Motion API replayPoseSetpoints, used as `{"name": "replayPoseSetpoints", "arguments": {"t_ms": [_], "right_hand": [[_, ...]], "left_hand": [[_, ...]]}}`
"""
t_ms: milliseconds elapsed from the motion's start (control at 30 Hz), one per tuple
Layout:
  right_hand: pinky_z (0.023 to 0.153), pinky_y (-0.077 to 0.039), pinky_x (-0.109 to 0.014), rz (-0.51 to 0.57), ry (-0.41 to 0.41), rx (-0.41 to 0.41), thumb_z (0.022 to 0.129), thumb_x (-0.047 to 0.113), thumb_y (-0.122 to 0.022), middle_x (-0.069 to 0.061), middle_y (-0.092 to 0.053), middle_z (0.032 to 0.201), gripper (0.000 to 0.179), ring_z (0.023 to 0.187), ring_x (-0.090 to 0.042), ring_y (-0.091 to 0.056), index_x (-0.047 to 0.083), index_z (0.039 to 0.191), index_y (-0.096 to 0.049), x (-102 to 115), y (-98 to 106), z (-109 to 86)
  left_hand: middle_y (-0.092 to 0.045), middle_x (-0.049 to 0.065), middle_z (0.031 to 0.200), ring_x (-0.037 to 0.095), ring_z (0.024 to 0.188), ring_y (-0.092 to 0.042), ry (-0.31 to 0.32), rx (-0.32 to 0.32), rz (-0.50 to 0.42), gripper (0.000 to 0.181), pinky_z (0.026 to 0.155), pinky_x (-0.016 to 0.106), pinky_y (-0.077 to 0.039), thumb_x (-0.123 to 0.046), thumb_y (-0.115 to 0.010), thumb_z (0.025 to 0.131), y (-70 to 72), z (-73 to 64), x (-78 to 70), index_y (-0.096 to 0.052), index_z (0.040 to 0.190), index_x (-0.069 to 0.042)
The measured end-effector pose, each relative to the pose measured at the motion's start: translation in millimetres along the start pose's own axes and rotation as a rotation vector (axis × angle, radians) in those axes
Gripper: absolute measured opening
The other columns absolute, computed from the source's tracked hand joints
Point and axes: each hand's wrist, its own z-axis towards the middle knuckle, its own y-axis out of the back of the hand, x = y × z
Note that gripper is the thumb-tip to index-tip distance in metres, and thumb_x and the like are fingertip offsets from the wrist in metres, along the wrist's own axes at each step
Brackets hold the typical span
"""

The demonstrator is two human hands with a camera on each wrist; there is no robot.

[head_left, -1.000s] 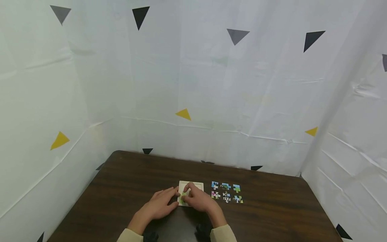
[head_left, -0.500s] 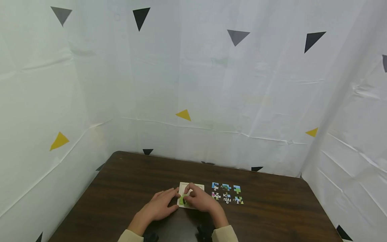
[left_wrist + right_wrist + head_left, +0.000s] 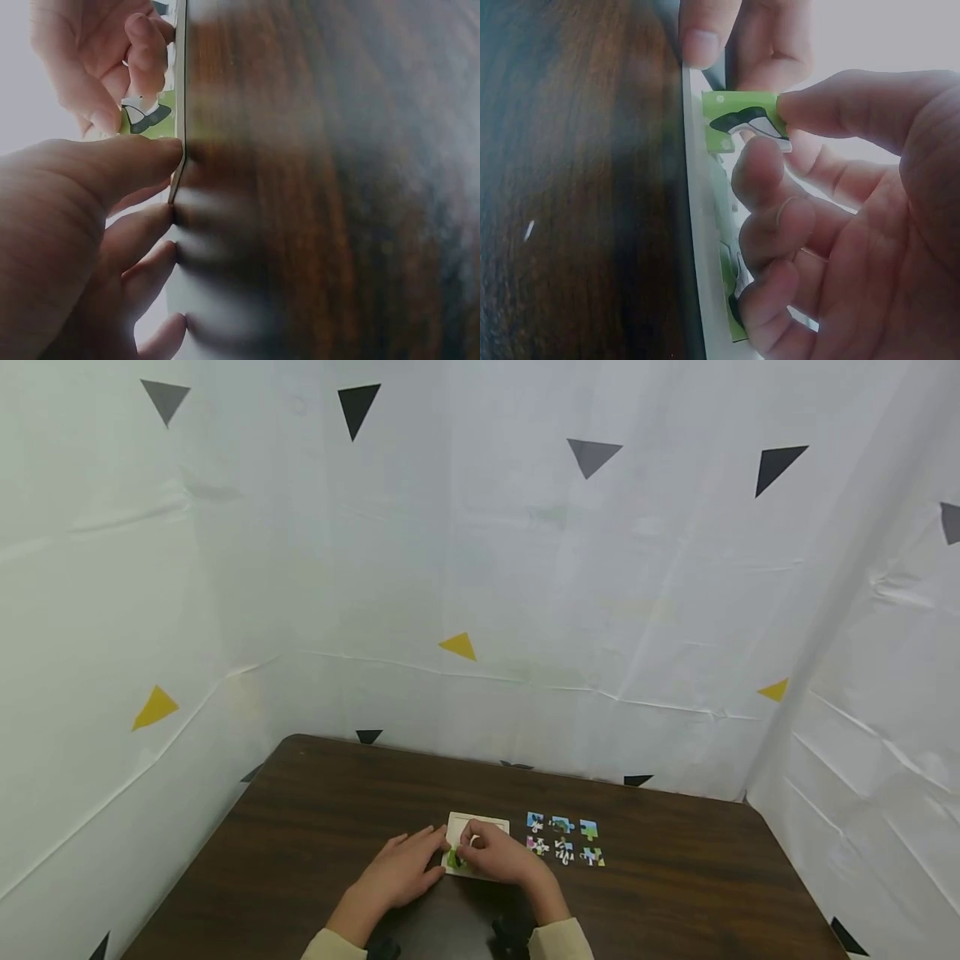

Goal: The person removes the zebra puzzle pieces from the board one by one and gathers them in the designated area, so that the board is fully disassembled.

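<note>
A small pale puzzle tray (image 3: 459,819) lies on the table in front of me. My left hand (image 3: 401,870) rests at the tray's left near corner. Its fairly straight thumb (image 3: 142,159) touches the tray's near edge, and its other fingertips reach down to the table. Over that corner my right hand (image 3: 504,855) pinches a green jigsaw piece (image 3: 731,112) with a black and white pattern between thumb and fingers. The piece stands close to the tray's rim; whether it is seated there I cannot tell. Another green piece (image 3: 730,300) shows inside the tray, partly hidden by my right fingers.
Several loose jigsaw pieces (image 3: 561,852) lie in two rows to the right of the tray. The dark wooden table (image 3: 675,877) extends to both sides. A white curtain (image 3: 525,568) with black, grey and yellow triangles hangs behind it.
The head view has shifted slightly. My right fingers have moved a little over the tray's near left corner, still pinching the jigsaw piece. The left hand stays at the tray's corner.
</note>
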Motion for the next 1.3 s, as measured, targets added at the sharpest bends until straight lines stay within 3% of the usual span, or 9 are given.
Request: {"name": "replayPoseSetpoints", "arguments": {"t_ms": [300,467,567,800,1067,1300], "right_hand": [[0.061,-0.043,-0.025,-0.136,0.019,-0.010,0.106,0.020,-0.065,0.007,-0.062,0.079,0.015,0.064,-0.007,-0.050,0.008,0.101,-0.071,-8,5,0.2],[0.056,-0.048,-0.024,-0.071,0.010,-0.026,0.107,0.018,-0.064,0.004,-0.067,0.077,0.017,0.060,-0.007,-0.055,0.005,0.100,-0.071,-13,10,-0.1],[0.053,-0.052,-0.025,-0.020,0.006,-0.035,0.109,0.016,-0.061,-0.004,-0.072,0.076,0.021,0.056,-0.009,-0.059,0.000,0.102,-0.072,-13,14,-3.5],[0.052,-0.055,-0.028,-0.022,0.015,-0.074,0.112,0.021,-0.061,-0.015,-0.076,0.081,0.026,0.054,-0.013,-0.062,0.002,0.104,-0.077,-10,30,-14.7],[0.051,-0.052,-0.030,0.017,-0.004,-0.130,0.111,0.024,-0.063,-0.023,-0.072,0.080,0.030,0.050,-0.012,-0.056,-0.002,0.103,-0.074,-15,44,-38.5],[0.055,-0.052,-0.031,0.047,-0.040,-0.084,0.113,0.023,-0.059,-0.015,-0.071,0.081,0.029,0.055,-0.013,-0.056,-0.002,0.105,-0.071,-31,59,-67.9]], "left_hand": [[-0.049,0.010,0.168,0.034,0.157,-0.045,-0.007,0.001,-0.007,0.037,0.124,0.069,-0.035,-0.032,-0.070,0.106,-1.3,4.5,-1.8,-0.065,0.141,-0.022],[-0.049,0.010,0.168,0.034,0.157,-0.045,-0.014,-0.008,-0.011,0.037,0.124,0.068,-0.035,-0.033,-0.070,0.106,-1.1,8.6,-4.5,-0.065,0.141,-0.022],[-0.050,0.011,0.167,0.035,0.156,-0.046,-0.023,-0.013,-0.006,0.036,0.124,0.068,-0.036,-0.032,-0.071,0.106,-0.4,10.1,-7.6,-0.066,0.140,-0.021],[-0.052,0.011,0.165,0.035,0.156,-0.047,-0.017,-0.024,0.001,0.038,0.124,0.068,-0.036,-0.031,-0.072,0.106,-1.7,13.7,-7.0,-0.065,0.141,-0.019],[-0.050,0.011,0.167,0.035,0.157,-0.045,-0.010,-0.014,-0.012,0.040,0.125,0.069,-0.034,-0.031,-0.070,0.107,-1.8,14.8,-5.0,-0.064,0.144,-0.018],[-0.049,0.012,0.167,0.036,0.156,-0.046,-0.005,-0.038,-0.011,0.034,0.124,0.069,-0.035,-0.029,-0.071,0.106,-4.6,13.3,-3.9,-0.065,0.138,-0.020]]}}
